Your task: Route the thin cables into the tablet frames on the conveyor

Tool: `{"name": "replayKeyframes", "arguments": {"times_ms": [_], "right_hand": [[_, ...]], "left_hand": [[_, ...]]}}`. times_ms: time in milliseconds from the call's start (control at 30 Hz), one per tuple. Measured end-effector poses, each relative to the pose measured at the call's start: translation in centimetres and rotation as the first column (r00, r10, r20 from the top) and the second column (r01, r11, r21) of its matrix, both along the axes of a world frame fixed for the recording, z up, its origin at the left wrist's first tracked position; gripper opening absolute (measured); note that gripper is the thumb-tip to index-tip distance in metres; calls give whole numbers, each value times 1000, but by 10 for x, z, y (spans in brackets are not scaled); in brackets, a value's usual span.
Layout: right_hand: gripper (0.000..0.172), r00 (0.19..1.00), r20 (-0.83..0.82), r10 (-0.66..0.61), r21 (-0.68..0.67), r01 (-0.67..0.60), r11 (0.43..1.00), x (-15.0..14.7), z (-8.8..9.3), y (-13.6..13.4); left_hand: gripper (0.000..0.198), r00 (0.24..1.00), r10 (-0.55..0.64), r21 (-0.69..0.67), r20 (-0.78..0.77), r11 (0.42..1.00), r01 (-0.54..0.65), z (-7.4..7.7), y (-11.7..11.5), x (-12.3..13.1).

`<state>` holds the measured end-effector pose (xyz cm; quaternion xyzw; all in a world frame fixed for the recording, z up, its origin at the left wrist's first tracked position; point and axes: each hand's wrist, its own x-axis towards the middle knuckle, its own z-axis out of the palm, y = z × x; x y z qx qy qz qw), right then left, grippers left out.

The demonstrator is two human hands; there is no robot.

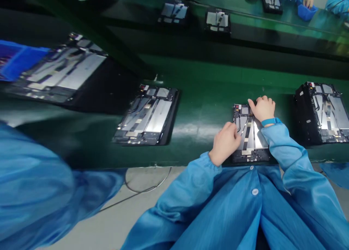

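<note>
An opened tablet [247, 133] lies flat on the green bench in front of me, its silver battery plates, dark ribbon cables and small circuit boards bare. My left hand [225, 142] is closed at its left edge, the fingertips curled onto the rim and partly hidden. Over the upper right corner rests my right hand [263, 108], thumb apart from the bent fingers and lying near the top edge. A blue wristband [271, 121] circles the right wrist.
A stack of opened tablets [308, 115] stands to the right. On the left lie a smaller pile of tablets [147, 115], a larger stack [65, 71] and a blue bin [24, 59]. Beside me a co-worker's blue sleeve [35, 184] shows. Across the bench, another person's hand [308, 1] touches a blue tray [307, 12].
</note>
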<state>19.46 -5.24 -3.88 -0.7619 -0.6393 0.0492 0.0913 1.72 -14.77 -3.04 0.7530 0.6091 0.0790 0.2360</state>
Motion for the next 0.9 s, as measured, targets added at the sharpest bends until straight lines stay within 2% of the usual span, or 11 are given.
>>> {"name": "replayKeyframes", "arguments": {"times_ms": [100,167,267,333,367,433,533,633,767,833,900], "right_hand": [[35,993,-86,75,1,-75,997,-9,-7,11],[26,977,-171,130,36,-126,991,-9,-11,11],[20,950,-244,197,117,-173,978,-3,-11,4],[15,931,-279,235,144,-201,969,2,-9,-4],[12,924,-293,246,146,-211,966,4,-8,-9],[10,921,-299,250,145,-215,966,6,-5,-18],[14,929,-270,253,138,-223,965,5,-2,-29],[16,931,-262,255,115,-232,966,3,-1,-35],[16,930,-258,262,104,-243,964,-2,-1,-40],[15,930,-251,269,119,-246,962,-4,0,-41],[15,932,-243,269,131,-243,961,-6,1,-41]], "left_hand": [[10,965,203,25,169,977,-210,-22,0,-21],[5,937,291,71,194,949,-309,-35,0,-31],[49,912,374,257,167,877,-407,-47,5,-36],[65,905,391,355,167,833,-425,-48,13,-34],[63,910,375,372,178,830,-415,-48,19,-32],[46,928,295,330,227,873,-358,-46,33,-26],[25,921,177,135,347,962,-236,-42,57,-20],[17,896,163,11,414,983,-184,-40,72,-19],[18,901,124,0,415,991,-137,-40,78,-26],[22,928,38,61,370,996,-66,-38,76,-28],[24,960,-98,147,262,987,61,-34,74,-26]]}}
